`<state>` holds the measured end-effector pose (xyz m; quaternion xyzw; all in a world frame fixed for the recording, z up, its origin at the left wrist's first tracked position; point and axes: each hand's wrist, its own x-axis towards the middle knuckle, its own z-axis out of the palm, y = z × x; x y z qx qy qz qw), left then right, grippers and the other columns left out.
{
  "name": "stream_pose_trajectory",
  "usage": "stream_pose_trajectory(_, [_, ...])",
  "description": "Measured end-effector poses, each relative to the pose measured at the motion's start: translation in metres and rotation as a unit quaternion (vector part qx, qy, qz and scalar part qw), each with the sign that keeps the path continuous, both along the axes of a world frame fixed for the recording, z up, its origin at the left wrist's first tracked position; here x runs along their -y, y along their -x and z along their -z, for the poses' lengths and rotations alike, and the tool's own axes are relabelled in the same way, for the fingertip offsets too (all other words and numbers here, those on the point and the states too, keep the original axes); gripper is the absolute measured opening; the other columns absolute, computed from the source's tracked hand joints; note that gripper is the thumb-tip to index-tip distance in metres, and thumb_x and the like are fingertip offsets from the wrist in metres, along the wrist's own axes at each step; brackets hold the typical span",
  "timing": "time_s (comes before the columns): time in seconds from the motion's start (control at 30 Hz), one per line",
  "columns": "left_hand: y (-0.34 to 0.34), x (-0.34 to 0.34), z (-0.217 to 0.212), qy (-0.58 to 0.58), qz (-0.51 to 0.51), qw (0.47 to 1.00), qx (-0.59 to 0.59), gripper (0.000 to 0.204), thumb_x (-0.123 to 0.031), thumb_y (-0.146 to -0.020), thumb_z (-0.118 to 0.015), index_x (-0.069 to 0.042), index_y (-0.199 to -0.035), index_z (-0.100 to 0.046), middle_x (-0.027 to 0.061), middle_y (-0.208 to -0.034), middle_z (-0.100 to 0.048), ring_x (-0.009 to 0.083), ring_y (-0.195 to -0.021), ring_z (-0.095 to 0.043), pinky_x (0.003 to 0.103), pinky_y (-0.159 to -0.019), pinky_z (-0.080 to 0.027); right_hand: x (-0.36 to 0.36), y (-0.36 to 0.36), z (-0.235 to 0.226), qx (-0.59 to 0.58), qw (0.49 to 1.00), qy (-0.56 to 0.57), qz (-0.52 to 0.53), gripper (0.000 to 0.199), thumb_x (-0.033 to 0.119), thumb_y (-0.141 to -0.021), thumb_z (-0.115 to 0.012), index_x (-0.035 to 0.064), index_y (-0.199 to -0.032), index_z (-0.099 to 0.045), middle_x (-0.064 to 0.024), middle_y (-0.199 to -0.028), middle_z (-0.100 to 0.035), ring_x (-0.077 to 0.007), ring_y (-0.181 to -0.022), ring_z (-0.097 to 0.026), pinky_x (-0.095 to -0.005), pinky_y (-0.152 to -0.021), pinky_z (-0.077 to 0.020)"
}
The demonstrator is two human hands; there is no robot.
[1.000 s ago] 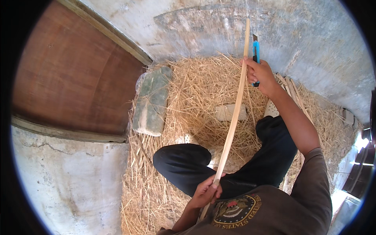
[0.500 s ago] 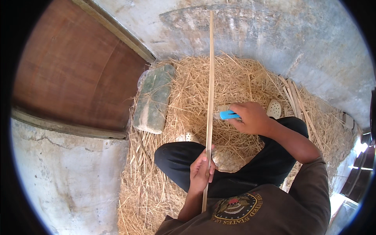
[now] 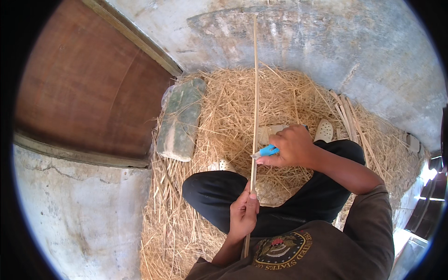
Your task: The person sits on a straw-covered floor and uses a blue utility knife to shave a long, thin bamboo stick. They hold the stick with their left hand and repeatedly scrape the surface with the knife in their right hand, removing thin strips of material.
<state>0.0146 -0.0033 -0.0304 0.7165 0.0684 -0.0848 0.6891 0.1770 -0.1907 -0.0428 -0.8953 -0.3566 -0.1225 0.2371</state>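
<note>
A long, thin bamboo or wooden strip runs from beside my body out toward the far wall. My left hand is closed round its near part, with the thumb lying along the top. In my right hand is a blue utility knife, gripped with the fingers wrapped over the handle. Its short blade meets the strip a little beyond my left hand. How deep the blade sits in the strip cannot be made out.
Straw and shavings cover the floor around my crossed legs. A greenish block lies at the left, near a brown door panel. Several loose strips lie at the right by the stained wall. Pale perforated clogs are on my feet.
My right hand has brought the knife left and nearer, from beside the strip onto it. My left thumb now lies over the strip, which has turned slightly and shows a narrower face.
</note>
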Motion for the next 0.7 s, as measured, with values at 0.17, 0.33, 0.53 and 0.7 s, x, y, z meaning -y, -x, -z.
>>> stream_pose_trajectory(0.17, [0.010, 0.000, -0.001, -0.002, 0.012, 1.000, 0.015, 0.042, -0.014, -0.101, -0.046, 0.005, -0.139, -0.043, -0.0038, -0.063, -0.045, 0.0021, -0.054, -0.040, 0.019, -0.050, -0.035, 0.010, -0.019, -0.008, -0.058, 0.995, 0.011, 0.075, 0.071, 0.075, -0.079, -0.053, 0.0070, -0.058, -0.060, -0.0107, -0.045, -0.053, -0.0266, -0.041, -0.056, -0.0381, -0.041, -0.0431])
stream_pose_trajectory(0.33, [0.011, -0.002, 0.001, -0.143, 0.001, 0.988, 0.056, 0.039, -0.009, -0.096, -0.054, 0.009, -0.131, -0.049, 0.0082, -0.071, -0.062, 0.0059, -0.061, -0.053, 0.023, -0.057, -0.046, -0.001, 0.006, 0.001, 0.018, 1.000, -0.007, -0.004, 0.065, 0.070, -0.079, -0.058, 0.0113, -0.052, -0.055, -0.0057, -0.043, -0.050, -0.0228, -0.037, -0.052, -0.0359, -0.039, -0.0400])
stream_pose_trajectory(0.53, [0.019, -0.006, -0.009, -0.244, 0.038, 0.965, 0.092, 0.041, -0.006, -0.091, -0.060, 0.009, -0.129, -0.052, 0.0233, -0.082, -0.067, 0.0138, -0.062, -0.062, 0.027, -0.060, -0.050, 0.016, -0.032, -0.009, -0.081, 0.991, 0.010, 0.104, 0.076, 0.078, -0.080, -0.046, 0.0070, -0.061, -0.063, -0.0098, -0.048, -0.057, -0.0273, -0.045, -0.060, -0.0391, -0.045, -0.0456])
stream_pose_trajectory(0.7, [0.009, -0.005, -0.002, -0.236, 0.014, 0.965, 0.112, 0.040, -0.005, -0.090, -0.060, 0.009, -0.128, -0.053, 0.0247, -0.083, -0.067, 0.0184, -0.061, -0.064, 0.028, -0.060, -0.050, -0.002, 0.009, -0.003, -0.055, 0.998, 0.019, -0.010, 0.071, 0.074, -0.079, -0.053, 0.0076, -0.058, -0.061, -0.0086, -0.047, -0.055, -0.0255, -0.042, -0.057, -0.0394, -0.044, -0.0445])
